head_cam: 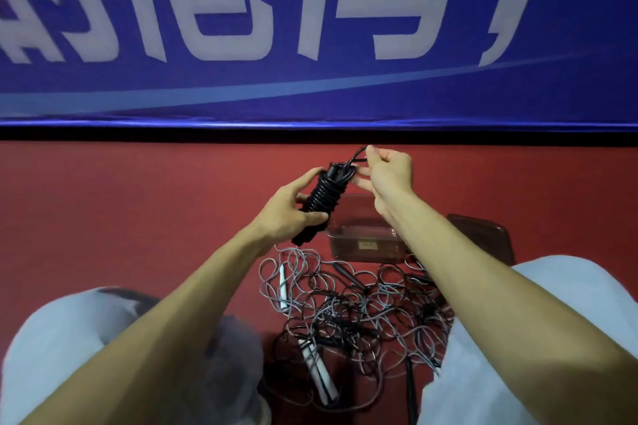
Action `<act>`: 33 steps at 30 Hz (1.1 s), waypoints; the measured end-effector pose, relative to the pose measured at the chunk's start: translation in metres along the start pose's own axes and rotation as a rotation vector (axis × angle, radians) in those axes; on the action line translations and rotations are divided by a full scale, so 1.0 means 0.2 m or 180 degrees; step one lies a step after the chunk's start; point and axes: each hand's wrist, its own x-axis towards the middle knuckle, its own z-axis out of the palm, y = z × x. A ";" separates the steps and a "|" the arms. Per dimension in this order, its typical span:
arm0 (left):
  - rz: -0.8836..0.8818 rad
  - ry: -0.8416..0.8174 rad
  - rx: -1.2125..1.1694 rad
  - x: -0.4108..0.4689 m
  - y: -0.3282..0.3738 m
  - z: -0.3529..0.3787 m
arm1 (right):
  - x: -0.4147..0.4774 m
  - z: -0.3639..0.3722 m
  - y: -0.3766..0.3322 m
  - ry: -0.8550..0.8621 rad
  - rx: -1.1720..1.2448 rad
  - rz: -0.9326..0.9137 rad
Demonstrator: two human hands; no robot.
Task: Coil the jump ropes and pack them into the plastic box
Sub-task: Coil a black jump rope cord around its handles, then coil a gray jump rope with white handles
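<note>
Now left fingers (304, 182) wrap coiled black rope (326, 196), right fingers (371, 152) pinch its end (banner characters (397, 42) cropped).

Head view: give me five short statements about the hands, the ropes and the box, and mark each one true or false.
1. The left hand grips a coiled black rope bundle. True.
2. The right hand lies flat on the floor. False: it is raised and pinches the rope end at the top of the bundle.
3. The bundle already lies in the plastic box. False: it is held up in the air.
4. A tangle of loose ropes lies on the red floor between the person's knees. True.
5. Every handle in the tangle is black. False: a white handle lies at its left edge.
</note>
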 end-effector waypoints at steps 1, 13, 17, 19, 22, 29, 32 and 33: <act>-0.0128 0.0099 0.0026 0.03 -0.05 -0.04 | 0.04 0.06 0.05 -0.0013 -0.0046 0.0068; -0.1697 0.0844 -0.0635 0.25 -0.99 -0.27 | 0.33 0.34 0.87 -0.0959 -0.1646 0.0602; -0.2061 0.0918 -0.0637 0.28 -1.30 -0.30 | 0.46 0.36 1.29 -0.1403 -0.2725 0.0580; -0.2178 0.0897 -0.0571 0.31 -1.46 -0.30 | 0.50 0.37 1.46 -0.1511 -0.3044 0.0606; -0.2336 0.1051 -0.0454 0.34 -1.69 -0.29 | 0.54 0.43 1.63 -0.1580 -0.3394 0.0603; -0.2754 0.1497 0.0403 0.33 -2.04 -0.27 | 0.56 0.48 2.04 -0.1905 -0.4286 0.0527; -0.2813 0.1499 0.0587 0.31 -2.09 -0.28 | 0.53 0.49 2.09 -0.1853 -0.4791 0.0693; -0.2814 0.1503 0.0645 0.31 -2.09 -0.28 | 0.53 0.49 2.09 -0.1818 -0.4864 0.0681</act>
